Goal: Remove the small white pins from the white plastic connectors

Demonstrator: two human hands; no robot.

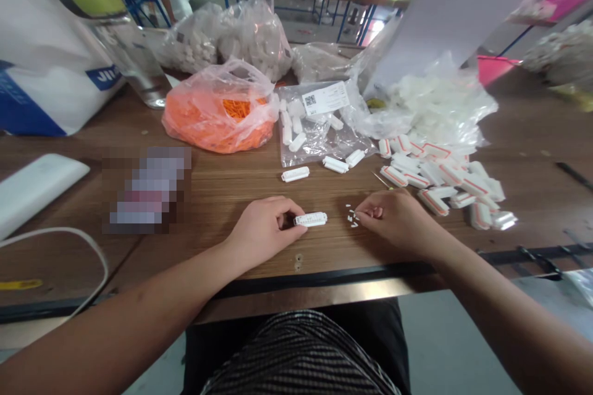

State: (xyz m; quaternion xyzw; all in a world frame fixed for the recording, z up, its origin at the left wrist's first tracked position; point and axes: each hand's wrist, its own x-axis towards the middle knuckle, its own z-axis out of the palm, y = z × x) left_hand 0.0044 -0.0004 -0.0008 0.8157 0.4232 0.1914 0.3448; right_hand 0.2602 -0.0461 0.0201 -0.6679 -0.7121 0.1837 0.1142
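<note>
My left hand [266, 225] pinches the left end of a small white plastic housing [311, 219] with a row of slots along it, low over the wooden table [250, 182]. To its right, my right hand [393, 219] has thumb and forefinger pressed together at a scatter of tiny white pieces [351, 218]. Whether a piece is between those fingertips is too small to see. Beyond the hands lie a few similar white housings [295, 174]. A thin needle-like tool [382, 180] rests just past my right hand.
White parts with orange strips [445, 176] are heaped at the right. Behind are an orange-filled bag [199, 114], a clear labelled bag [324, 129] and a bag of translucent parts [435, 99]. A bottle [134, 55] and a white device with a cable [37, 188] stand left.
</note>
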